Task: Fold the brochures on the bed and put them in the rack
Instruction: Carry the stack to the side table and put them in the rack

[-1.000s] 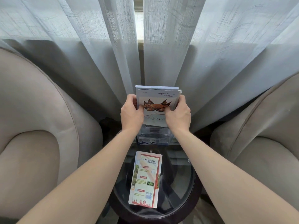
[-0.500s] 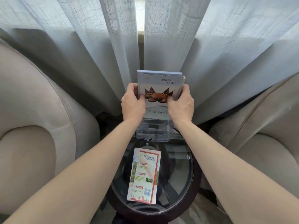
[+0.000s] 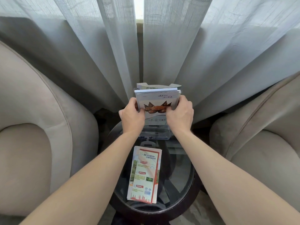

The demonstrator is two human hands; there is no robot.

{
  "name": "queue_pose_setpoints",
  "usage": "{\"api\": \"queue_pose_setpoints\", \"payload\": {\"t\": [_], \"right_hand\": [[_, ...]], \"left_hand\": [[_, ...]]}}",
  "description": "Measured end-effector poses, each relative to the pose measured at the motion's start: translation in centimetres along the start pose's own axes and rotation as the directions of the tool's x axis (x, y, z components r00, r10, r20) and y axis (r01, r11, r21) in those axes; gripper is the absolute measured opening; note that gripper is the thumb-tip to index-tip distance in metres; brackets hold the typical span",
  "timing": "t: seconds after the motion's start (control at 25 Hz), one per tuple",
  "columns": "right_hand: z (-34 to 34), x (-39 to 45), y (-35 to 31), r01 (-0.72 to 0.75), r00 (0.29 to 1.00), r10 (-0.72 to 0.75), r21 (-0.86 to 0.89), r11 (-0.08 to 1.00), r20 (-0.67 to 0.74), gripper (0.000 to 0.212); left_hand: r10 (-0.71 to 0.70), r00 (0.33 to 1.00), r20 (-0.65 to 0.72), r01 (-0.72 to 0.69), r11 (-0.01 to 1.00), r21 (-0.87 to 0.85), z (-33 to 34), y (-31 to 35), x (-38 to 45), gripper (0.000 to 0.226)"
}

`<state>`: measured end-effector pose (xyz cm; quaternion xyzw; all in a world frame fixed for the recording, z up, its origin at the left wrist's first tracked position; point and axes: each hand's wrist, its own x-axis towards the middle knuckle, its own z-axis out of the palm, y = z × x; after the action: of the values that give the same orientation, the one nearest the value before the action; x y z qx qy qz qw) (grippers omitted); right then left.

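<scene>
A stack of pale blue folded brochures (image 3: 158,99) with a brown roof picture on the front stands upright in a clear plastic rack (image 3: 155,133) at the far edge of a round glass table. My left hand (image 3: 132,116) grips the stack's left edge and my right hand (image 3: 179,115) grips its right edge. The lower part of the stack sits inside the rack. Behind it, another brochure with a green top (image 3: 158,86) shows in the rack's rear slot. A second stack of folded brochures (image 3: 144,174) with red borders lies flat on the table, nearer to me.
The round glass table (image 3: 180,181) has a dark wooden rim. A beige armchair (image 3: 37,127) stands on the left and another armchair (image 3: 263,135) on the right. Sheer grey curtains (image 3: 113,54) hang close behind the rack.
Both hands have lowered the blue brochure stack further into the rack. A green-topped brochure behind it has come into view.
</scene>
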<state>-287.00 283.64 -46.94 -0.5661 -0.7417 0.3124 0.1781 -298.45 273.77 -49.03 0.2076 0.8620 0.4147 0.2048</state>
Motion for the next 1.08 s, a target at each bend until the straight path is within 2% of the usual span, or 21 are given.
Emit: {"api": "queue_pose_setpoints", "payload": {"t": [0.12,0.32,0.52,0.6,0.76,1.08], "right_hand": [[0.3,-0.3,0.8,0.006,1.0,-0.006,-0.05,0.999,0.009,0.018],[0.7,-1.0,2.0,-0.011,0.999,0.01,0.027,1.0,0.039,0.021],[1.3,-1.5,1.5,-0.01,1.0,0.011,0.092,0.996,-0.001,0.036],[1.7,-1.8,1.4,-0.027,1.0,0.027,0.089,0.996,0.009,0.045],[2.2,-2.5,1.5,-0.076,0.997,0.075,0.104,0.992,0.014,0.052],[1.6,-2.9,1.6,-0.082,0.996,0.084,0.157,0.984,-0.008,0.051]], "left_hand": [[0.021,1.0,0.005,-0.021,0.999,0.036,0.4,-0.7,0.1,0.019],[0.051,0.998,0.026,-0.054,0.993,0.103,0.4,-2.0,-0.2,0.018],[0.034,0.999,-0.042,-0.035,0.999,-0.038,0.4,-1.2,-1.4,0.06],[0.026,0.999,-0.028,-0.027,0.999,-0.037,0.6,-1.3,-2.2,0.067],[-0.034,0.999,0.021,0.034,0.999,-0.013,0.7,-1.8,-2.8,0.066],[-0.049,0.998,0.041,0.052,0.997,-0.065,0.9,-0.5,-2.2,0.055]]}}
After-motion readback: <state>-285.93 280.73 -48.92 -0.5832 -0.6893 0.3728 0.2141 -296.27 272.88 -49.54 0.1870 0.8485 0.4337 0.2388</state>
